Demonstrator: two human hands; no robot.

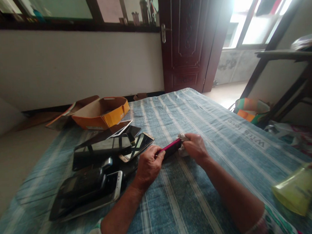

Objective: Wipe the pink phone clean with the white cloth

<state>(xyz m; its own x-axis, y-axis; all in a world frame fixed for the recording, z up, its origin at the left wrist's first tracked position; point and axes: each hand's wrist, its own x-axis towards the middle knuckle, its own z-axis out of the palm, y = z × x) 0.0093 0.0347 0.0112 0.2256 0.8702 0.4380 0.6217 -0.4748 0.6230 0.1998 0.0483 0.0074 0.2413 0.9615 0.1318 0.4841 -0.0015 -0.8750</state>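
The 2 bare hands meet over a blue sheet with pale stripes, at either end of a slim dark phone with a bright pink edge. The phone is held on a slant above the sheet, its pink edge uppermost. The left hand has its fingers clamped on the near left end, thumb along the top. The right hand has its fingers closed on a crumpled white cloth, which wraps the far right end of the phone (part of the cloth hangs below the hand).

Left of the hands lies a loose pile of devices. A gold-framed phone is the nearest to the left hand on its far side; beside it rests a glossy black tablet. Closer to the body, a rounded black device sits on top of a silver-edged tablet. Behind the pile stands an open orange box, its flap folded out to the left.

At the right edge, well apart from the hands, is a translucent yellow object, too blurred to name. Beyond the sheet stand a dark red door and a white wall.
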